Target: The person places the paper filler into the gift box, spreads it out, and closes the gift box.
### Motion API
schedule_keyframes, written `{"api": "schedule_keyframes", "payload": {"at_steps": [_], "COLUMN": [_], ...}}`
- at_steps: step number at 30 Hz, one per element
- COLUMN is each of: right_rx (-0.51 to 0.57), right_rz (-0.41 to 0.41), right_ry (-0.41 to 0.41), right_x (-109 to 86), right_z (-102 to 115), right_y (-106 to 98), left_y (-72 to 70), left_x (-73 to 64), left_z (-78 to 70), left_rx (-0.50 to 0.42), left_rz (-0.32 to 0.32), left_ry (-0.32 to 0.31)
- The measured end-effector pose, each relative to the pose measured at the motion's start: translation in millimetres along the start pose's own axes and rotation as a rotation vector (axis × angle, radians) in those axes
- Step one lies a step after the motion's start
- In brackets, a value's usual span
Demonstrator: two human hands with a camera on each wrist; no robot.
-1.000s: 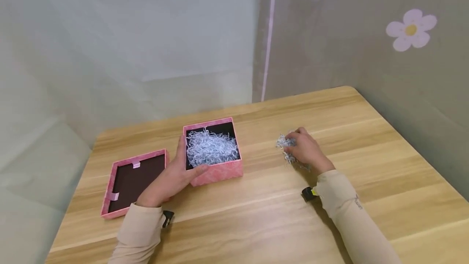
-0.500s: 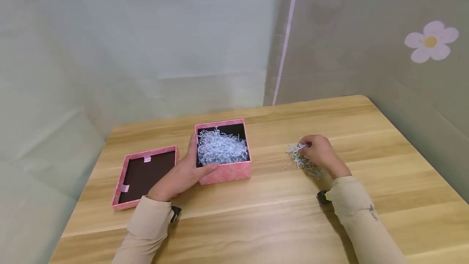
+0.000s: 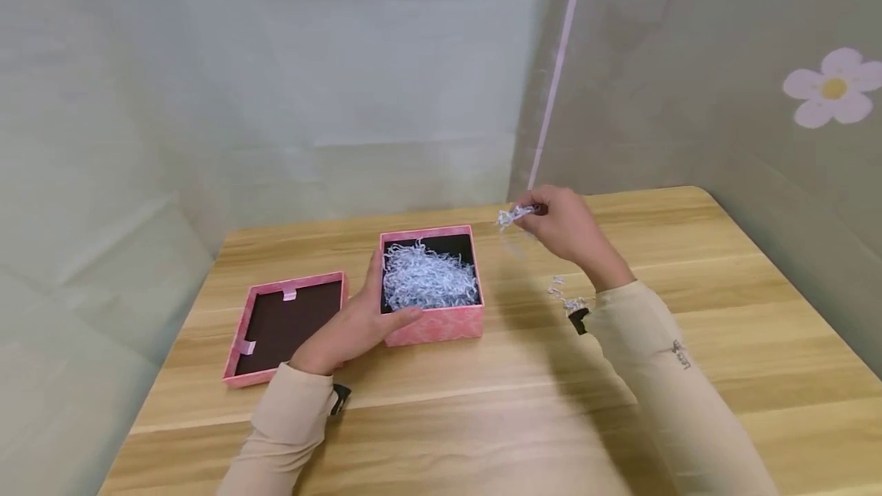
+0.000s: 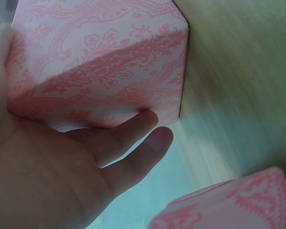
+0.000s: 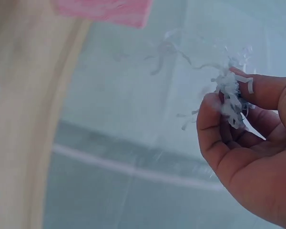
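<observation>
Pale-blue crinkled-paper shreds (image 5: 230, 99) pinched in your R hand (image 3: 566, 226), aloft nr pink patterned square card box (image 3: 436, 325); L hand (image 3: 360, 321) spread against its side; shreds may scatter if your pinch slackens

Box (image 3: 437, 325) and lid (image 3: 292, 324) — paper-covered card by appearance; outside printed, smooth; inside matt, dark. Lid tab (image 3: 289, 295): ribbon-like. Shredded filler (image 3: 430, 280) — crinkled, paper-like strands. Bench (image 3: 441, 419): wood-grain top, smooth, soft sheen. Wall covering (image 3: 386, 75): creased sheeting, cloth or plastic unclear. Sleeves (image 3: 654, 362): matt cloth.
</observation>
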State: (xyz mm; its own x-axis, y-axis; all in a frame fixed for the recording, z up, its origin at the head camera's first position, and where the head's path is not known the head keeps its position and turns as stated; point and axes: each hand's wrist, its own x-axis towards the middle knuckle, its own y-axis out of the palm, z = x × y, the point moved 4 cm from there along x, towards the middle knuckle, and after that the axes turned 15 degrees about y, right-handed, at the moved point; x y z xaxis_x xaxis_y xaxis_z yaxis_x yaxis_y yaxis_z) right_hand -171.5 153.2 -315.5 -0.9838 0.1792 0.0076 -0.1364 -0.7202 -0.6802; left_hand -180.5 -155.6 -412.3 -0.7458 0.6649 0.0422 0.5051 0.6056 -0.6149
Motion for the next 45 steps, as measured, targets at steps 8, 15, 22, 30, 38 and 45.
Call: {"api": "schedule_keyframes", "payload": {"at_steps": [8,15,22,30,38,45], "right_rx": [0.008,-0.015,-0.098,-0.112,-0.023,0.069], "right_rz": [0.003,0.027,0.091,0.211,0.154,0.05], "right_ry": [-0.062,-0.107,-0.121,-0.105,-0.113,-0.104], "right_x": [12.7,21.0,26.7,25.2,18.1,1.2], "right_z": [44,58,53,40,43,23], "right_y": [17,44,71,78,52,15], "left_y": [6.3,8.3,9.4,7.8,4.9,6.8], "left_x": [7.4,10.3,12.6,14.3,13.9,17.4], "left_z": [-5.1,-5.6,-4.9,-4.2,-2.5,-2.4], "left_rx": [-0.007,-0.02,-0.036,-0.036,-0.027,-0.018], "left_rz": [0.003,-0.004,0.004,0.012,0.011,0.02], "left_ry": [0.012,0.024,0.018,0.018,0.013,0.03]}}
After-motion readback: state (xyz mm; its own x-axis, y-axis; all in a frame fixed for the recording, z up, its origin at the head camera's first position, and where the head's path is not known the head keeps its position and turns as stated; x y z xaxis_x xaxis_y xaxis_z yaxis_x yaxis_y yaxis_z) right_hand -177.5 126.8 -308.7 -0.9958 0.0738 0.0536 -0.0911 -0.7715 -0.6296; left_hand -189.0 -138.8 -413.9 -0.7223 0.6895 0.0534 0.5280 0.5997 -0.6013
